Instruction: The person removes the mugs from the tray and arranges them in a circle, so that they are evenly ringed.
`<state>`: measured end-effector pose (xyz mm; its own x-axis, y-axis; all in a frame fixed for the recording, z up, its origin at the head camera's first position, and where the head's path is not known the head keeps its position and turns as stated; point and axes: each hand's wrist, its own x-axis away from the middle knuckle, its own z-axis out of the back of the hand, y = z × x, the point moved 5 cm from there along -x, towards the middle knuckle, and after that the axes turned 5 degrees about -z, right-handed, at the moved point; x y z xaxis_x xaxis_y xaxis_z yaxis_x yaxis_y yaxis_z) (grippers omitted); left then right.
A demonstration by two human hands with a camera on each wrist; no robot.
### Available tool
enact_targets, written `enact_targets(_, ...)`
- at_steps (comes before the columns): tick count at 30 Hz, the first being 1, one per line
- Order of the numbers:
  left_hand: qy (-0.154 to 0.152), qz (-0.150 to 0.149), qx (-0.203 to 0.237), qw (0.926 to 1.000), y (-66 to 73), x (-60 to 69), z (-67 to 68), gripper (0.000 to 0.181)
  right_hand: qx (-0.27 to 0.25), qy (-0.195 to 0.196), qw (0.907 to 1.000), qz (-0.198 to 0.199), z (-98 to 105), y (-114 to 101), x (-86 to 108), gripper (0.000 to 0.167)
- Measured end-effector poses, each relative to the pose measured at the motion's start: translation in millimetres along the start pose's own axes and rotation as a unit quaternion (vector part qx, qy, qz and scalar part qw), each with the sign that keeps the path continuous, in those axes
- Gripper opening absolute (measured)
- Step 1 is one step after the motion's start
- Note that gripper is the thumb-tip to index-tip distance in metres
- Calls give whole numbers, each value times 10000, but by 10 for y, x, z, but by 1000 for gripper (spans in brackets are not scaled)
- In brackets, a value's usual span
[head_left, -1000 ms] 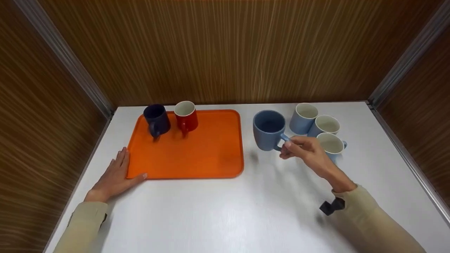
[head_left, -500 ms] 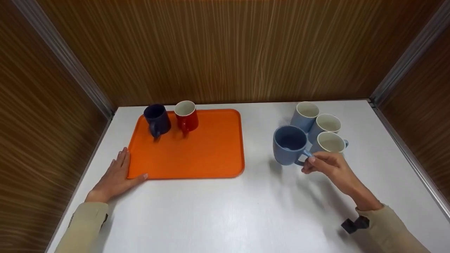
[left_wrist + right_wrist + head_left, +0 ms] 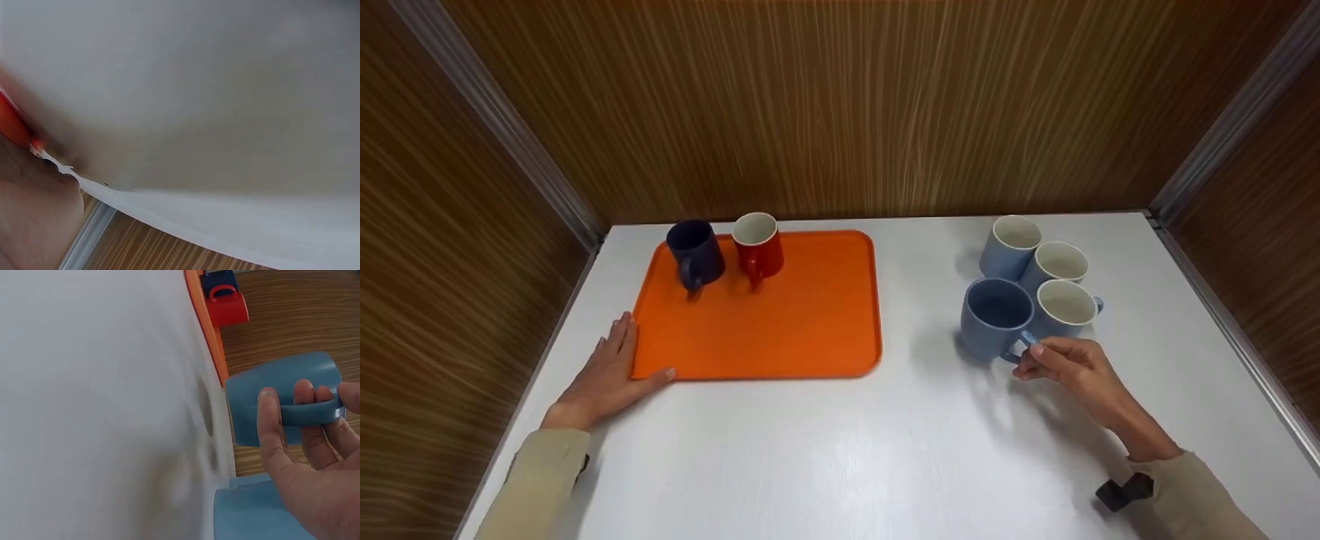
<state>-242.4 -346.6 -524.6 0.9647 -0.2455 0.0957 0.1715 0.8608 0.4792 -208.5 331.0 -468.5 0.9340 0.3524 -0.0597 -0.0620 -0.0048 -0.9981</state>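
Observation:
My right hand (image 3: 1076,375) pinches the handle of a blue mug (image 3: 994,330) whose inside is blue too. This mug is upright, in front of and left of three light blue mugs with pale insides; the front one (image 3: 1065,304) is nearest. In the right wrist view the fingers of my right hand (image 3: 315,455) curl through the handle of the blue mug (image 3: 281,382). Whether its base touches the table cannot be told. My left hand (image 3: 604,375) rests with spread, straight fingers at the near left corner of the orange tray (image 3: 765,330).
A dark blue mug (image 3: 695,255) and a red mug (image 3: 759,247) stand at the back left of the tray. Two more light blue mugs, one at the back (image 3: 1011,247) and one beside it (image 3: 1059,264), form the group. Wood-grain walls (image 3: 840,112) enclose the white table (image 3: 810,457).
My right hand has carried the blue mug to the right and toward the table's front, lowering it beside the light blue mugs. My left hand has stayed at the tray.

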Motion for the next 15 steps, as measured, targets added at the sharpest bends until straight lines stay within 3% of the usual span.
enact_targets(15, -30, 0, 2, 10000, 9, -13, -4, 123, -64, 150, 9992, -376, 131, 151, 17, 30)
